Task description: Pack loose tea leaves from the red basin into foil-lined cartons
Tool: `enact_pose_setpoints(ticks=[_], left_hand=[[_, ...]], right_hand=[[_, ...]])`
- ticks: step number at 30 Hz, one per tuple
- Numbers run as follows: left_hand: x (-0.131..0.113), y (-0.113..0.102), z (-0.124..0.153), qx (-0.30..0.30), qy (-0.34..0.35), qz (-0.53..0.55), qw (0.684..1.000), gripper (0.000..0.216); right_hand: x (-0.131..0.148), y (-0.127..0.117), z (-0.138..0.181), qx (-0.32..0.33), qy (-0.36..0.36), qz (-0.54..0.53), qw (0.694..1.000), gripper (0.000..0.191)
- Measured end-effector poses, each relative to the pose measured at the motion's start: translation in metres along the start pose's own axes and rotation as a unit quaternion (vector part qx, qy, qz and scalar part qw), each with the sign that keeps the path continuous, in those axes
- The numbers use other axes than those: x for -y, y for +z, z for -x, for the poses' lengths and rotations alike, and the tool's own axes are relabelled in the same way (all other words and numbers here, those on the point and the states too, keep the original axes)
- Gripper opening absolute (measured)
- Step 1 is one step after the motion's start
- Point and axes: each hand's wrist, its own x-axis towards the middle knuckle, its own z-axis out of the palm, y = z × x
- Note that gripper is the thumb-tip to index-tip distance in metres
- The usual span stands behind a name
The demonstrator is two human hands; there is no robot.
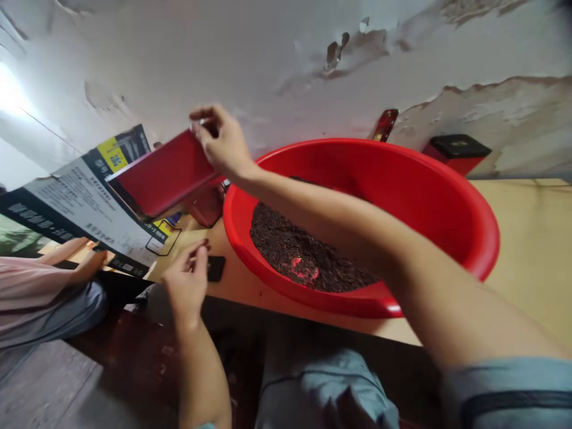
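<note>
My right hand (222, 142) reaches left across a big red basin (478, 238). Its fingers are closed on the upper corner of a red rectangular tin (167, 173), which is tilted in the air beside the basin. Dark, dry tea leaves (286, 244) cover the basin's bottom, with a pink-red patch of light on them. Lower down, my left hand (187, 277) has its fingers curled together, and what they pinch, if anything, is too small to make out. Just behind it lies a small black lid (216, 269) on the table (527, 238).
At left stands a large printed cardboard box (89, 202), with another person's hands (84, 256) near its lower edge. A smaller red tin (208, 205) is left of the basin. Behind the basin are a black-lidded red tin (458, 152), a slim red object (385, 125) and a peeling wall (268, 53).
</note>
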Motion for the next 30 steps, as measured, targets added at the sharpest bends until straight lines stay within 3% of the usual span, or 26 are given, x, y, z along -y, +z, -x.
enact_pose_setpoints(ticks=[4, 7, 9, 11, 12, 14, 16, 18, 20, 23, 27, 30], left_hand=[[-0.022, 0.008, -0.009, -0.184, 0.04, 0.183, 0.965, 0.018], [-0.046, 0.028, -0.02, -0.22, 0.12, 0.24, 0.938, 0.01], [-0.068, 0.045, -0.03, -0.137, 0.163, 0.235, 0.948, 0.01], [-0.095, 0.066, -0.041, 0.031, 0.211, 0.146, 0.966, 0.019], [-0.11, 0.079, -0.047, 0.129, 0.24, 0.061, 0.96, 0.027], [-0.139, 0.111, -0.054, 0.286, 0.298, -0.145, 0.899, 0.051], [-0.159, 0.147, -0.056, 0.383, 0.305, -0.337, 0.804, 0.075], [-0.167, 0.181, -0.057, 0.463, 0.294, -0.446, 0.707, 0.084], [-0.163, 0.207, -0.061, 0.5, 0.277, -0.501, 0.65, 0.087], [-0.151, 0.221, -0.076, 0.53, 0.288, -0.504, 0.619, 0.08], [-0.147, 0.201, -0.089, 0.582, 0.419, -0.392, 0.575, 0.043], [-0.149, 0.169, -0.076, 0.532, 0.5, -0.366, 0.578, 0.012]], right_hand=[[-0.033, -0.09, 0.02, -0.068, 0.13, -0.097, 0.984, 0.042], [-0.086, -0.146, 0.058, -0.096, 0.256, -0.064, 0.96, 0.049], [-0.121, -0.172, 0.084, -0.046, 0.349, -0.001, 0.936, 0.043], [-0.148, -0.188, 0.105, 0.023, 0.41, 0.039, 0.911, 0.036], [-0.157, -0.193, 0.112, 0.05, 0.423, 0.042, 0.904, 0.034], [-0.168, -0.199, 0.119, 0.097, 0.42, 0.034, 0.902, 0.033], [-0.172, -0.204, 0.12, 0.138, 0.395, 0.053, 0.906, 0.029], [-0.173, -0.209, 0.119, 0.176, 0.349, 0.127, 0.912, 0.023], [-0.174, -0.212, 0.12, 0.203, 0.297, 0.22, 0.907, 0.021], [-0.178, -0.213, 0.124, 0.259, 0.237, 0.301, 0.887, 0.023], [-0.185, -0.209, 0.126, 0.297, 0.193, 0.308, 0.883, 0.026], [-0.185, -0.213, 0.123, 0.277, 0.237, 0.24, 0.9, 0.036]])
